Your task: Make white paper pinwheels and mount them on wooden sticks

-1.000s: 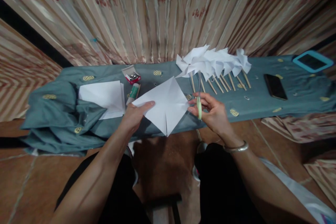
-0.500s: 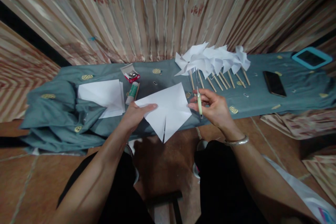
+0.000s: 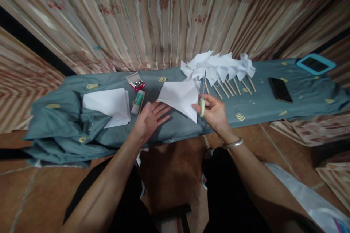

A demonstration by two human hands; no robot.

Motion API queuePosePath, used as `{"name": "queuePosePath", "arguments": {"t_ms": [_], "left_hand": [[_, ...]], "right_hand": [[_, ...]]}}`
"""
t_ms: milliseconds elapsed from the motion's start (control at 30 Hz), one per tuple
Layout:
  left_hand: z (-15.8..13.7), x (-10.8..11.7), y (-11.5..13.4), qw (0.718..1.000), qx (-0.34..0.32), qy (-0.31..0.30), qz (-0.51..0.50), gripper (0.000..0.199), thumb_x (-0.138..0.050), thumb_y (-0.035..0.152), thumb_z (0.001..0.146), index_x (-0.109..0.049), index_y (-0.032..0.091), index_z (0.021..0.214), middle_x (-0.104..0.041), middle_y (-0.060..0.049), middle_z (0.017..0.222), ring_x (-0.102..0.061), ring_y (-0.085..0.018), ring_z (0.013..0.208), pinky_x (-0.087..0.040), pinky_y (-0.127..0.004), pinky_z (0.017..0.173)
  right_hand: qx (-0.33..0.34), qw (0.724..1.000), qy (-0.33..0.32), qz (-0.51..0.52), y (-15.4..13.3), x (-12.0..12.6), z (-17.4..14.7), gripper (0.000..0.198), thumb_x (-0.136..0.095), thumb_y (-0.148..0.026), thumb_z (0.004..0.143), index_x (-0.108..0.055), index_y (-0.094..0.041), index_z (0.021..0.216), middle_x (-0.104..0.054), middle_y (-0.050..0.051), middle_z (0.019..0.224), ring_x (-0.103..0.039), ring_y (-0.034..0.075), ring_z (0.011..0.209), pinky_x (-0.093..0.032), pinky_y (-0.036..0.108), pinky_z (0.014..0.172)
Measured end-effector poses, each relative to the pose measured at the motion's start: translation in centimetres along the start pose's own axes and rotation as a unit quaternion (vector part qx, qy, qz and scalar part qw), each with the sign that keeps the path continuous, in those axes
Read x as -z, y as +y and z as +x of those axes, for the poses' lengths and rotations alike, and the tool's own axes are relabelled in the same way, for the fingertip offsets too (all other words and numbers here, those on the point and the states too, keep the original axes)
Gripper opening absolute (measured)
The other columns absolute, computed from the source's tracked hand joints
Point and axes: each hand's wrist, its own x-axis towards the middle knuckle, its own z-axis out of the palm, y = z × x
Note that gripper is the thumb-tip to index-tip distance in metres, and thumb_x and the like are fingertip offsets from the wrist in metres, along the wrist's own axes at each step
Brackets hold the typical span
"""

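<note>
Two bare hands work over the table in the head view, and the hold on the paper has just changed. Half a second ago the left hand (image 3: 146, 122) pinched the sheet under its thumb; now it lies palm up, fingers spread, gripping nothing, its fingertips close by the paper's lower left edge, though whether they touch it I cannot tell. The right hand (image 3: 214, 111) has its fingers curled round slim metal scissors with pale yellow-green handles (image 3: 202, 107), blades pointing away from the body, and its thumb and fingertips seem to bear the sheet by its right edge. I judge this as turning the sheet between cuts, with the right hand carrying it while the left finds a new grip.

The thin, four-sided sheet of plain white paper (image 3: 179, 96) is held between the hands, above the grey-green cloth with yellow prints (image 3: 115, 80). It looks bowed, one corner drooping toward the person. The slit that faced the body earlier no longer does; a faint line near the left corner may be it. Just beyond stands a row of white paper pinwheels on wooden sticks (image 3: 218, 66).
</note>
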Motion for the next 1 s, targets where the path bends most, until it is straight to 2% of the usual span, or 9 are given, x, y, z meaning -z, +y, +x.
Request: {"name": "queuePosePath", "arguments": {"t_ms": [133,233,333,400,533,633,767,1000], "left_hand": [[-0.4,-1.2,-1.0,1.0,-0.001,0.003,0.025,0.064,-0.083,0.045,0.058,-0.063,0.019,0.113,-0.065,-0.014,0.124,-0.058,-0.03,0.119,-0.046,-0.045,0.098],[-0.2,-1.9,-1.8,0.998,-0.023,0.004,0.054,0.055,-0.085,0.039,0.058,-0.067,0.02,0.106,-0.069,-0.009,0.114,-0.064,-0.025,0.108,-0.051,-0.037,0.089],[0.3,-2.2,-2.3,0.997,-0.054,0.05,0.035,0.04,-0.085,0.037,0.057,-0.069,0.018,0.088,-0.073,-0.005,0.094,-0.067,-0.02,0.089,-0.054,-0.034,0.082],[0.7,-2.2,-2.4,0.994,-0.068,0.089,0.021,0.037,-0.086,0.033,0.054,-0.068,0.016,0.082,-0.073,-0.005,0.086,-0.068,-0.02,0.083,-0.055,-0.034,0.079],[1.2,-2.1,-2.6,0.981,-0.094,0.168,0.019,0.043,-0.085,0.023,0.047,-0.069,0.016,0.086,-0.075,-0.005,0.088,-0.068,-0.021,0.082,-0.055,-0.037,0.079],[1.5,-1.7,-2.5,0.974,-0.117,0.187,0.045,0.042,-0.084,0.024,0.049,-0.07,0.016,0.088,-0.075,-0.007,0.092,-0.069,-0.022,0.084,-0.054,-0.038,0.084],[2.0,-0.9,-1.8,0.96,-0.171,0.198,0.099,0.04,-0.084,0.025,0.052,-0.071,0.016,0.089,-0.075,-0.008,0.095,-0.069,-0.022,0.084,-0.053,-0.036,0.085],[3.1,0.6,0.4,0.933,-0.238,0.237,0.131,0.037,-0.084,0.025,0.051,-0.071,0.011,0.083,-0.075,-0.009,0.089,-0.068,-0.02,0.08,-0.054,-0.033,0.08]], "right_hand": [[0.014,1.0,0.023,-0.014,0.4,-1.4,0.4,0.052,-0.081,-0.046,0.055,-0.058,-0.021,0.095,-0.056,-0.009,0.055,-0.054,0.012,0.056,-0.045,0.026,0.057],[0.023,0.999,0.009,-0.03,0.5,-2.6,0.2,0.049,-0.077,-0.043,0.061,-0.059,-0.02,0.1,-0.057,-0.008,0.057,-0.053,0.012,0.056,-0.045,0.026,0.059],[0.021,0.999,-0.007,-0.028,0.7,-3.8,0.0,0.047,-0.076,-0.042,0.063,-0.059,-0.02,0.101,-0.054,-0.009,0.056,-0.052,0.012,0.055,-0.045,0.026,0.061],[0.014,1.0,-0.011,-0.014,0.8,-4.3,0.1,0.047,-0.078,-0.042,0.061,-0.059,-0.021,0.098,-0.054,-0.009,0.055,-0.052,0.011,0.055,-0.045,0.026,0.061],[-0.02,0.999,-0.022,0.043,0.9,-4.7,0.3,0.05,-0.081,-0.045,0.054,-0.059,-0.022,0.093,-0.056,-0.009,0.057,-0.051,0.011,0.054,-0.043,0.025,0.058],[-0.044,0.996,-0.037,0.074,0.8,-4.9,0.1,0.052,-0.084,-0.045,0.05,-0.06,-0.023,0.09,-0.058,-0.009,0.058,-0.051,0.011,0.054,-0.041,0.025,0.056],[-0.07,0.989,-0.084,0.1,0.4,-5.3,-1.0,0.05,-0.087,-0.042,0.05,-0.062,-0.023,0.089,-0.062,-0.007,0.063,-0.053,0.011,0.056,-0.042,0.024,0.058],[-0.124,0.965,-0.212,0.094,0.3,-5.6,-4.8,0.046,-0.079,-0.051,0.066,-0.062,-0.02,0.097,-0.067,-0.001,0.073,-0.055,0.01,0.061,-0.039,0.023,0.055]]}}
